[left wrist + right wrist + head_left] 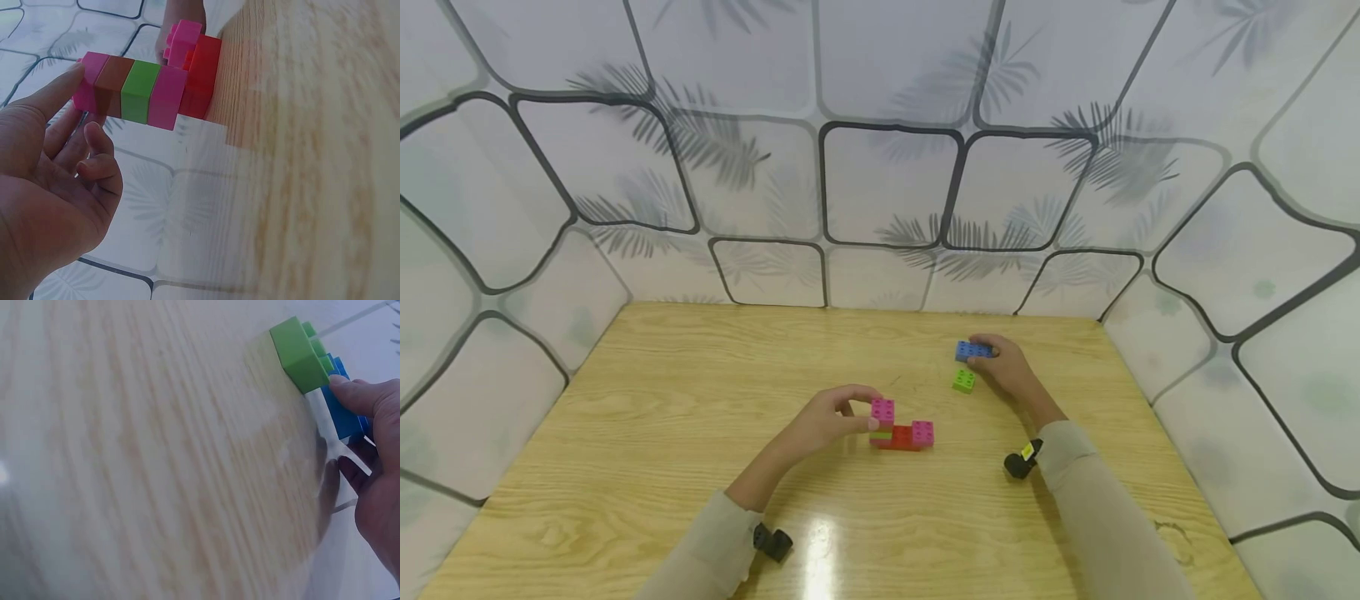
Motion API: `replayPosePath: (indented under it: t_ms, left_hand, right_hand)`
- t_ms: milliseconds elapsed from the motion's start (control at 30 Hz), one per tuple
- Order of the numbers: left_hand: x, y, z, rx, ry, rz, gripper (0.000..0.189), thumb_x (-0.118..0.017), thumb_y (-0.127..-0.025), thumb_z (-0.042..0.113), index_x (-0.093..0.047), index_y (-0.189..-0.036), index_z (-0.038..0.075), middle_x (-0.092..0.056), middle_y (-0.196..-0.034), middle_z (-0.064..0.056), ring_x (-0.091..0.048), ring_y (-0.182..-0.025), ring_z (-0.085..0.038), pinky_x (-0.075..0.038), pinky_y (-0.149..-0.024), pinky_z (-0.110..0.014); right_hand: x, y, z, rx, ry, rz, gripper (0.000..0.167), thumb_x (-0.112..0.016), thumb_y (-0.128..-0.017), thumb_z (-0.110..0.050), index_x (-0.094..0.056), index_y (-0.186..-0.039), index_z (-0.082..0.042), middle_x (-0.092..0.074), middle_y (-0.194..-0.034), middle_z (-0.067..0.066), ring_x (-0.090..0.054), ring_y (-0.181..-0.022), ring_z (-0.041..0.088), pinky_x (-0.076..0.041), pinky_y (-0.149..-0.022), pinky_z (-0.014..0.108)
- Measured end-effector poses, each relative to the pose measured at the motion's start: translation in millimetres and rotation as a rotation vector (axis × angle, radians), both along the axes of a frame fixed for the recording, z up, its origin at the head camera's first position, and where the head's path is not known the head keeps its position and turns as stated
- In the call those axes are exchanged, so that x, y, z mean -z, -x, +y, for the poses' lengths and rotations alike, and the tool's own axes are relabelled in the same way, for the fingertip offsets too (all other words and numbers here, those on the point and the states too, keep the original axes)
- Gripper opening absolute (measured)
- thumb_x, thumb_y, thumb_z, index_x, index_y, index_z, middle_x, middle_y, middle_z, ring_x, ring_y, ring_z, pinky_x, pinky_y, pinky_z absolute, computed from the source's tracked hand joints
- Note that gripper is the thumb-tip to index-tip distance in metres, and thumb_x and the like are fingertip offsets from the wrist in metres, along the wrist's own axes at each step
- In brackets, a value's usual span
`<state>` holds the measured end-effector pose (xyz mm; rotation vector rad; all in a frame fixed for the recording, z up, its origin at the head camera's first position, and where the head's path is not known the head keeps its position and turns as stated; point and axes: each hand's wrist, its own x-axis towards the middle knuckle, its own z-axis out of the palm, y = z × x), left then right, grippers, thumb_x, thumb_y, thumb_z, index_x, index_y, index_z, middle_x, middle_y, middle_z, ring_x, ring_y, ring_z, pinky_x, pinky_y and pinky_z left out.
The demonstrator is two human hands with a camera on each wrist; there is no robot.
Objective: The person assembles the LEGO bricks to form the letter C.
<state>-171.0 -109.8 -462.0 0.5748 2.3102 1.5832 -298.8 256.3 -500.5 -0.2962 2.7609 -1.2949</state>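
Nearest the camera, two pale sleeves (711, 542) reach over the wooden table (685, 358). The left hand (827, 422) pinches the top pink brick (883, 410) of a four-brick tower (139, 91), seated on one end of the red brick (902, 437). The right hand (1009, 364) grips the blue brick (972, 351), just beyond the lime-green brick (965, 381) (contact between the two cannot be confirmed). Recommended: a light, level pinch on the blue brick; steady the tower without sideways pressure.
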Motion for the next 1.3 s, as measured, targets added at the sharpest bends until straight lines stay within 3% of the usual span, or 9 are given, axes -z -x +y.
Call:
replayPosePath:
  t_ms: [267,600,800,1000,1300]
  left_hand:
    - [1.3,0.4,-0.5,-0.01,0.009,-0.011,0.04,-0.076,-0.09,0.038,-0.066,-0.128,0.029,-0.062,-0.13,0.0,-0.052,-0.084,-0.02,-0.043,-0.06,-0.026]
    - [1.8,0.3,-0.7,-0.013,0.008,-0.013,0.04,-0.076,-0.09,0.038,-0.066,-0.128,0.03,-0.061,-0.129,0.0,-0.052,-0.084,-0.02,-0.043,-0.06,-0.026]
    - [2.5,-0.1,-1.1,-0.017,0.006,-0.015,0.04,-0.076,-0.09,0.038,-0.066,-0.128,0.03,-0.063,-0.124,0.001,-0.051,-0.081,-0.019,-0.042,-0.058,-0.025]
    - [2.7,-0.1,-0.2,-0.02,0.005,-0.018,0.042,-0.075,-0.091,0.038,-0.065,-0.13,0.027,-0.062,-0.129,0.001,-0.052,-0.081,-0.019,-0.043,-0.059,-0.025]
    - [2.7,-0.3,1.3,-0.043,-0.008,-0.016,0.043,-0.077,-0.089,0.037,-0.066,-0.129,0.025,-0.067,-0.117,0.001,-0.049,-0.074,-0.016,-0.04,-0.054,-0.023]
  right_hand:
    - [-8.8,-8.0,-4.9,-0.021,-0.038,0.01,0.051,-0.071,-0.096,-0.032,-0.059,-0.139,-0.009,-0.053,-0.145,0.017,-0.051,-0.127,0.036,-0.041,-0.105,0.055]
    - [-30.4,-25.6,-26.4,-0.079,-0.047,0.094,0.044,-0.07,-0.096,-0.03,-0.063,-0.134,-0.009,-0.06,-0.134,0.012,-0.056,-0.11,0.025,-0.047,-0.089,0.037]
    - [-41.0,-43.8,-42.2,-0.131,-0.01,0.12,0.042,-0.071,-0.095,-0.029,-0.064,-0.132,-0.01,-0.061,-0.131,0.011,-0.056,-0.106,0.024,-0.047,-0.087,0.037]
    - [-48.1,-65.0,-54.6,-0.172,0.061,0.138,0.039,-0.072,-0.094,-0.03,-0.066,-0.129,-0.013,-0.062,-0.13,0.007,-0.056,-0.106,0.022,-0.048,-0.088,0.037]
    - [-55.0,-98.5,-70.8,-0.271,0.126,0.182,0.033,-0.073,-0.094,-0.025,-0.068,-0.125,-0.018,-0.063,-0.126,0.003,-0.055,-0.1,0.018,-0.05,-0.083,0.033]
